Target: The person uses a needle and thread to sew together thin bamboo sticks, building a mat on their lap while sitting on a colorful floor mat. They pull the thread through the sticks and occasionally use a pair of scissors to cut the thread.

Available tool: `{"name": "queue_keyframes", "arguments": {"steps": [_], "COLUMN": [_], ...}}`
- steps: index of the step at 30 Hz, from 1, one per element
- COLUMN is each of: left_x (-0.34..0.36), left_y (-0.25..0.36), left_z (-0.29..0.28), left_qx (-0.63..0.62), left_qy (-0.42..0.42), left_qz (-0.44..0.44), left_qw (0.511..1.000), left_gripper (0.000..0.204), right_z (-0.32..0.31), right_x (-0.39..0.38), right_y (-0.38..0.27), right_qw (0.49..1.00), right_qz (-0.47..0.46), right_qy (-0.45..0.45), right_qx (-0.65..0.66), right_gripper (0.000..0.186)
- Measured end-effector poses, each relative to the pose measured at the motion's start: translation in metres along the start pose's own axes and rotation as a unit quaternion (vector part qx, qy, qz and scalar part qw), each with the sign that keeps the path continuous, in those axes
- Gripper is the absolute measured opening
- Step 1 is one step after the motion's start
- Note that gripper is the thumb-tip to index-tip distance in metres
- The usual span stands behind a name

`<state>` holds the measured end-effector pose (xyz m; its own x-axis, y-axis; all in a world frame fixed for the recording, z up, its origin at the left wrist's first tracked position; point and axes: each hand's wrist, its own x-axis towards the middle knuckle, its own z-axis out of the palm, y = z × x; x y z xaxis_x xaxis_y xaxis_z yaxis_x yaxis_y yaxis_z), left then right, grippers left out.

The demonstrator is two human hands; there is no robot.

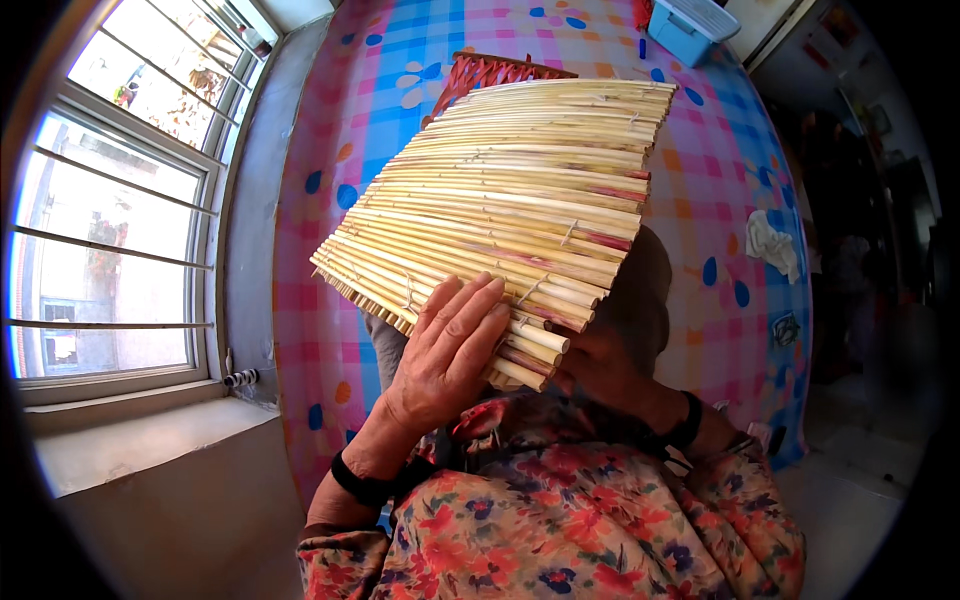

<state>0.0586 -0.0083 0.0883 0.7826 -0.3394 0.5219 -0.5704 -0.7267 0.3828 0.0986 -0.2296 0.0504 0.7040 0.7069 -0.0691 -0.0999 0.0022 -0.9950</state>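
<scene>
A mat of pale straw-coloured stalks (500, 190), tied side by side with thin string, slants above my lap. Some stalks have reddish-purple ends, and a second layer shows beneath its left edge. My left hand (450, 345) grips the near end, fingers together over the top and thumb hidden. At the near right corner, in shadow, my right hand (605, 375) is at or under the mat's edge; its fingers are hidden. Dark bands circle both wrists.
Beyond the mat lies a red slatted or woven item (490, 72) on the checked, flower-patterned bed cover (720, 330). A lidded blue box (690, 30) sits at the far right, with a crumpled white cloth (772, 245) nearer. A barred window (115, 240) lines the left.
</scene>
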Motion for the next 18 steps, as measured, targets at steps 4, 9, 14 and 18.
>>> {"name": "queue_keyframes", "arguments": {"steps": [4,9,14,18], "left_x": [0.001,0.001,0.001,0.001], "left_y": [0.001,0.001,-0.001,-0.005], "left_z": [-0.001,0.000,-0.004,-0.008], "left_qx": [-0.017,-0.012,-0.016,-0.017], "left_qy": [-0.005,0.013,0.021,0.011], "left_qz": [0.015,0.018,0.019,0.023], "left_qw": [1.000,1.000,0.999,1.000], "left_gripper": [0.046,0.043,0.042,0.044], "right_z": [0.002,0.000,0.003,0.009], "right_x": [0.000,0.004,0.008,0.010], "right_y": [0.006,0.003,-0.005,-0.009], "right_qw": [0.998,1.000,1.000,0.999], "right_qz": [0.009,-0.023,-0.015,-0.002], "right_qy": [0.007,-0.005,-0.012,0.003], "right_qx": [0.062,0.007,0.021,0.045], "right_gripper": [0.025,0.023,0.020,0.019]}}
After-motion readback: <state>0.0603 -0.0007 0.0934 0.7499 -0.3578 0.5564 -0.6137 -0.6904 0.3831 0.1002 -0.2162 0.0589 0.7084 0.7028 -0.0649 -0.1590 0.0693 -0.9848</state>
